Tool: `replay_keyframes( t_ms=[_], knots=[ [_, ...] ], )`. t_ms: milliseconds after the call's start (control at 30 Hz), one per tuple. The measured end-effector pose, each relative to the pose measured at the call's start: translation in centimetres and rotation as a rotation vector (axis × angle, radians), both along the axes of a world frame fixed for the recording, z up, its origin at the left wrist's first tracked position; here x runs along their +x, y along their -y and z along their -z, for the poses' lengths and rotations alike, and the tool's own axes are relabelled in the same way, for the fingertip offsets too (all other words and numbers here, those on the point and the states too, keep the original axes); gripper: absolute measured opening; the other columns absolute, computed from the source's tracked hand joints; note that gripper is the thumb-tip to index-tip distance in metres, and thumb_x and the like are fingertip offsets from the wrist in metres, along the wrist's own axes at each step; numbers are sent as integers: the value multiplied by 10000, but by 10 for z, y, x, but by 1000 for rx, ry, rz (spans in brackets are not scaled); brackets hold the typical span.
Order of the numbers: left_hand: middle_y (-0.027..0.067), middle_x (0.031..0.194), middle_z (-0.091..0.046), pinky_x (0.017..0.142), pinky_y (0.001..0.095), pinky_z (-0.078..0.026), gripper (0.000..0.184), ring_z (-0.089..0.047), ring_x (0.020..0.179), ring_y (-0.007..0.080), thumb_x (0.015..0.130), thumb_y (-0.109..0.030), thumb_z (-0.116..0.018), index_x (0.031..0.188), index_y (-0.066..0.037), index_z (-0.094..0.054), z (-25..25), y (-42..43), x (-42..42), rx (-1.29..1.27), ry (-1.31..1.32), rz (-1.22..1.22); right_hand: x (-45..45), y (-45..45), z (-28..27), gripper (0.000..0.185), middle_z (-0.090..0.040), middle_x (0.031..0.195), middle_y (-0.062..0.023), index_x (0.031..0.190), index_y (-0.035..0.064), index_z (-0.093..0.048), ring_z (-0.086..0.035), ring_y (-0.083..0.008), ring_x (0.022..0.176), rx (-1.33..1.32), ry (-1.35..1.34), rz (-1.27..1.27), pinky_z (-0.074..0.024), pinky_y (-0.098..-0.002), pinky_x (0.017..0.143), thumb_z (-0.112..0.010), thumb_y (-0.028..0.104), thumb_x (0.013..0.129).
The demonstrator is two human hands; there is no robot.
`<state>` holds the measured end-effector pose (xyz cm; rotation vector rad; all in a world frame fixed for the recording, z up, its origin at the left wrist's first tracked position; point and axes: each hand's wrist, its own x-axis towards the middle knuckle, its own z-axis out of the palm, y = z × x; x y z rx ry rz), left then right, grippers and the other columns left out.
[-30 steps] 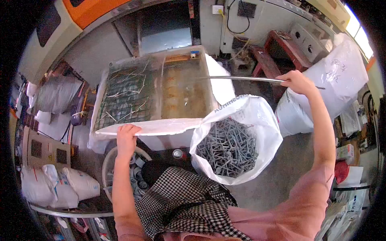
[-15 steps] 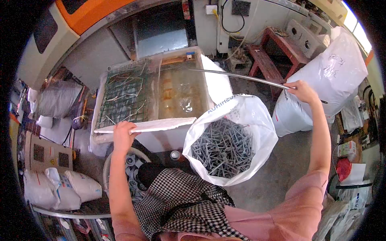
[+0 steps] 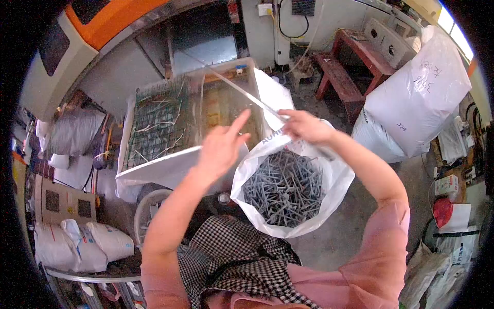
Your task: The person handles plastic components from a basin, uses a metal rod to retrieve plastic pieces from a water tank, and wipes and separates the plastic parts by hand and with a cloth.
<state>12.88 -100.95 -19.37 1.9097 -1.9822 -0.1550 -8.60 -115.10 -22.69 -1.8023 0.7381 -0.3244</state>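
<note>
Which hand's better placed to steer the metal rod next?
Probably the right: the right hand grips the metal rod, while the left hand looks empty and sits apart from it.

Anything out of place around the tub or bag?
Mildly odd: pale, twig-like strips lie at scattered angles on the green netting in the tub, like stray offcuts; they may belong there. The grey parts show no visible spill outside their bag.
</note>
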Motion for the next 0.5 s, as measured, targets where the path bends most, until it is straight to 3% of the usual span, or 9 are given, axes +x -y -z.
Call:
replay_keyframes(
  t_ms=[33, 67, 100, 167, 233, 300, 333, 433, 500],
  knots=[
    [130, 838, -584, 653, 315, -466, 487, -581, 791, 224, 856, -277, -570, 1294, -133, -412, 0, 8, -14, 135, -270, -12, 22, -12, -3, 441, -596, 847, -128, 1219, -35, -435, -550, -142, 652, 152, 47, 2, -468, -275, 589, -512, 96, 805],
    [130, 838, -584, 653, 315, -466, 487, -581, 791, 224, 856, -277, -570, 1294, -133, -412, 11, 18, -19, 133, -268, -8, 45, -25, 7, 378, -606, 822, -134, 1155, -53, -473, -572, -163, 660, 263, 170, 125, -478, -285, 606, -506, 91, 808],
    [111, 879, -592, 652, 311, -468, 439, -581, 813, 193, 881, -289, -534, 1274, -123, -429, 32, 32, -20, 143, -447, -80, 67, -35, 22, 296, -616, 792, -119, 1073, -57, -521, -583, -179, 666, 214, 390, 53, -473, -297, 600, -470, 104, 829],
    [92, 920, -601, 650, 306, -470, 399, -582, 834, 161, 906, -302, -497, 1254, -113, -446, 36, 41, -17, 153, -621, -152, 86, -35, 19, 271, -635, 838, -106, 971, -24, -574, -597, -184, 711, 418, 304, 97, -477, -322, 645, -423, 172, 862],
    [43, 936, -595, 668, 289, -470, 331, -566, 833, 122, 909, -314, -493, 1169, -110, -506, 14, 35, 2, 258, -1127, -249, 99, -23, 23, 271, -636, 876, -95, 1008, -15, -573, -599, -178, 792, 464, 394, -57, -481, -317, 720, -444, 166, 852],
    [25, 943, -585, 681, 291, -473, 262, -566, 821, 131, 888, -256, -525, 1078, -76, -542, 20, 38, 25, 195, -1149, -263, 106, -29, 10, 296, -630, 913, -91, 1057, -14, -568, -589, -174, 884, 581, 406, -109, -469, -290, 806, -452, 143, 835],
    [36, 938, -586, 685, 301, -476, 246, -569, 814, 140, 879, -223, -530, 1062, -59, -544, 18, 37, 30, 177, -1205, -305, 105, -32, 2, 349, -621, 983, -118, 1130, -2, -549, -576, -174, 955, 331, 360, -153, -466, -302, 845, -457, 115, 815],
    [98, 950, -595, 689, 337, -491, 221, -587, 806, 168, 844, -130, -552, 1032, -16, -545, 16, 40, 62, 137, -1454, -254, 121, 18, 9, 354, -640, 950, -120, 1111, 5, -580, -602, -183, 909, 292, 369, -383, -484, -306, 810, -447, 101, 798],
    [152, 942, -603, 634, 327, -509, 242, -606, 741, 187, 831, -109, -568, 1050, -12, -532, -28, 33, 60, 201, -1664, -303, 128, 83, 10, 273, -661, 798, -110, 920, -7, -656, -645, -191, 757, 195, 180, -349, -515, -292, 715, -452, 113, 785]
  ],
)
